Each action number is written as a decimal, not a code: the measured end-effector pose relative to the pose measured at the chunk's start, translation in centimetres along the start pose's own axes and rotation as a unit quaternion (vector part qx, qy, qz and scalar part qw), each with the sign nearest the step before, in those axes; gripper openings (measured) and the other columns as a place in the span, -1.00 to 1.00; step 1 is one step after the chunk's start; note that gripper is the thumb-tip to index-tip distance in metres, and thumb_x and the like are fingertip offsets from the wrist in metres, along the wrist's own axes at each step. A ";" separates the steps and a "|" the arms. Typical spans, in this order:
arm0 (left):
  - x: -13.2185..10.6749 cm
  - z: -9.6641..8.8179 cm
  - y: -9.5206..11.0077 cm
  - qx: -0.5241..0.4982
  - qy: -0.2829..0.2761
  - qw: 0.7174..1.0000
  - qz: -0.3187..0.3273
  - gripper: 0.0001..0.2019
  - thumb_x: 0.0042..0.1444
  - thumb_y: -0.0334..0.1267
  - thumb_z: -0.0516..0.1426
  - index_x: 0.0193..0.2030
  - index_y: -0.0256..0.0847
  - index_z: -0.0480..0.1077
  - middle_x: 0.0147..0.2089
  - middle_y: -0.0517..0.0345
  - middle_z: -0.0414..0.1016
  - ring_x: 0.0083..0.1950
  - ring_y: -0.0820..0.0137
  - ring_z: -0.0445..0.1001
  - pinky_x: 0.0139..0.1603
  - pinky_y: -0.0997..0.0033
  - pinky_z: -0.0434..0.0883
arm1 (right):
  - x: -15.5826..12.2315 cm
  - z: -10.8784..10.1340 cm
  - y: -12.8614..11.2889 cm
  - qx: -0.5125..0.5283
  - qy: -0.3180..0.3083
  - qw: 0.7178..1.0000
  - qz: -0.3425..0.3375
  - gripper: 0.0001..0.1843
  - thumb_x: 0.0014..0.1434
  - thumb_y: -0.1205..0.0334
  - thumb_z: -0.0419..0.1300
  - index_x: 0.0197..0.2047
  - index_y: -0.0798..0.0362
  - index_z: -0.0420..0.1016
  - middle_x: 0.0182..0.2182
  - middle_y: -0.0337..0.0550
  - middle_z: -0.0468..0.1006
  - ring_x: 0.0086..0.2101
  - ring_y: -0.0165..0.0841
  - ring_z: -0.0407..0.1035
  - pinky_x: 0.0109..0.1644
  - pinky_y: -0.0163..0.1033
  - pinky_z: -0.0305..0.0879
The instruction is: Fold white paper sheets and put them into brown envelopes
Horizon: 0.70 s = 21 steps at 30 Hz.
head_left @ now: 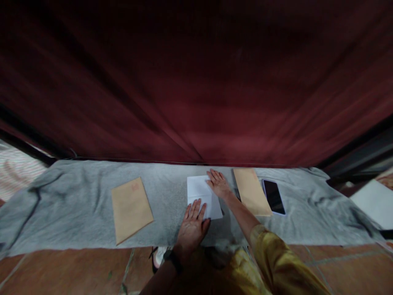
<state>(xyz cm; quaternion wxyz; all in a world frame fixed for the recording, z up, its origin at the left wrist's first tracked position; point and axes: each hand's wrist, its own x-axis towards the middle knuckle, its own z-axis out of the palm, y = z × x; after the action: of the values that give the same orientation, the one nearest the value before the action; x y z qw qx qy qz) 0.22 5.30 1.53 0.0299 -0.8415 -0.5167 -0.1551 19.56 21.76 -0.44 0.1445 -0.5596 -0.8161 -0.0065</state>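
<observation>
A sheet of white paper [198, 187] with faint crease lines lies flat on the grey cloth, in front of me. My left hand [190, 227] rests palm down across its near left corner, fingers stretched out. Over the paper's far right edge lies my right hand [218, 184], also flat with its fingers extended. Neither hand grips anything. A brown envelope [130, 209] with a small reddish mark lies to the left, apart from my hands. Right of the paper, close to my right forearm, is a second stack of brown envelopes or one envelope [252, 191].
A phone [274, 196] with a dark screen and pale purple rim lies beside the right envelope. Grey cloth [82, 196] covers the long surface, wrinkled at both ends. A dark red curtain [196, 94] hangs behind it. White sheet-like material [373, 204] shows at far right, above orange floor tiles [76, 272].
</observation>
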 end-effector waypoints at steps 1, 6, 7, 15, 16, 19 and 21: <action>0.0 0.0 0.0 -0.002 -0.001 1.000 -0.002 -0.48 0.37 -0.04 0.02 0.39 -0.17 0.28 0.46 -0.10 0.26 0.49 0.11 0.20 0.43 -0.05 0.27 | 0.1 -0.2 0.3 -0.002 0.001 1.000 0.008 -0.43 0.49 0.04 -0.09 0.45 0.05 0.21 0.42 0.02 0.20 0.38 -0.16 0.13 0.46 0.07 -0.05; 0.0 0.0 0.0 -0.020 -0.003 1.000 -0.008 -0.46 0.36 -0.04 0.02 0.41 -0.19 0.25 0.48 -0.10 0.24 0.50 0.11 0.18 0.44 -0.06 0.25 | -0.5 -1.1 0.5 -0.006 0.013 0.998 0.067 -0.40 0.49 0.08 -0.10 0.45 0.20 0.19 0.41 0.17 0.20 0.40 -0.10 0.09 0.45 0.13 -0.03; 0.0 0.0 0.0 -0.023 -0.001 1.000 -0.009 -0.46 0.36 -0.04 0.02 0.42 -0.18 0.25 0.48 -0.09 0.23 0.51 0.12 0.17 0.45 -0.06 0.24 | -1.0 -1.2 0.1 0.002 0.022 0.997 0.068 -0.40 0.49 0.10 -0.12 0.46 0.22 0.16 0.42 0.18 0.17 0.40 -0.10 0.07 0.45 0.15 -0.03; -0.1 -0.2 0.2 -0.031 0.001 0.999 -0.008 -0.47 0.35 -0.08 0.04 0.40 -0.21 0.27 0.47 -0.12 0.23 0.51 0.10 0.16 0.46 -0.07 0.22 | -9.3 -2.2 -4.8 0.069 -0.007 0.994 -0.083 -0.49 0.49 0.14 -0.06 0.44 -0.06 0.24 0.44 -0.16 0.18 0.40 -0.29 0.07 0.47 -0.01 0.02; -0.1 -0.2 0.2 -0.030 -0.001 1.000 -0.007 -0.47 0.35 -0.08 0.04 0.40 -0.21 0.26 0.48 -0.12 0.23 0.51 0.10 0.16 0.46 -0.06 0.22 | -10.2 -2.4 -4.9 0.070 -0.014 0.994 -0.086 -0.49 0.48 0.14 -0.05 0.44 -0.06 0.24 0.44 -0.15 0.19 0.40 -0.27 0.09 0.47 0.01 0.03; -0.1 -0.2 0.1 -0.028 0.000 1.000 -0.006 -0.46 0.35 -0.08 0.04 0.41 -0.20 0.25 0.48 -0.10 0.22 0.51 0.11 0.16 0.46 -0.05 0.23 | -12.2 -3.0 -4.3 0.064 -0.012 0.996 -0.067 -0.50 0.47 0.15 -0.01 0.42 -0.04 0.26 0.42 -0.12 0.23 0.38 -0.24 0.13 0.46 0.04 0.04; -0.1 -0.1 0.1 -0.025 0.001 1.000 -0.006 -0.46 0.36 -0.07 0.04 0.41 -0.20 0.26 0.48 -0.11 0.22 0.51 0.11 0.16 0.46 -0.05 0.23 | -13.0 -3.3 -3.5 0.056 -0.002 0.997 -0.048 -0.49 0.46 0.17 0.01 0.42 -0.03 0.27 0.41 -0.11 0.24 0.37 -0.23 0.15 0.45 0.04 0.05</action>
<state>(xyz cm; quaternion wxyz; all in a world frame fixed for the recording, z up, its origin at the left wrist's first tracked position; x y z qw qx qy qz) 0.28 5.17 1.59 0.0084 -0.8386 -0.5178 -0.1690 21.39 8.05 0.09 0.1733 -0.5107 -0.8414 0.0332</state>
